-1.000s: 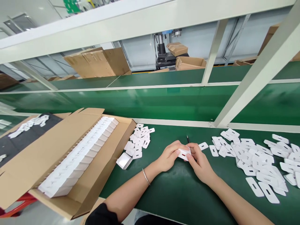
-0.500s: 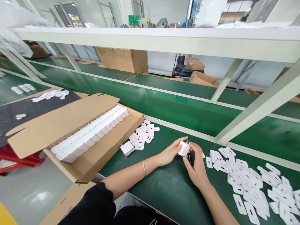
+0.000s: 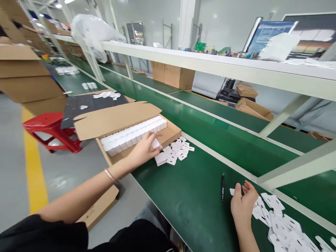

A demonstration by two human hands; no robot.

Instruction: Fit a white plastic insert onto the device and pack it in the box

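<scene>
Nearest the wearer, at the lower right, the right hand (image 3: 243, 206) rests on the green bench mat (image 3: 189, 196) with fingers loosely spread and nothing held, its fingertips at the near edge of a heap of flat white slotted tabs (image 3: 283, 224) that runs off to its right. Just left of that hand lies a black pen (image 3: 223, 187), apart from the fingers. Farther out, across the mat to the left, the left hand (image 3: 144, 150) is stretched over the near wall of an open cardboard carton (image 3: 172, 134); its fingers are closed round a small white charger block (image 3: 156, 143), gripped at the fingertips just above the carton's edge. Immediately beyond that grip, inside the carton, stands a packed row of white charger blocks (image 3: 133, 134). To the right of the grip, on the mat, lie a loose white block (image 3: 160, 158) and a small cluster of white tabs (image 3: 180, 148). Left of the carton, further back, stands a red stool (image 3: 52, 131).
</scene>
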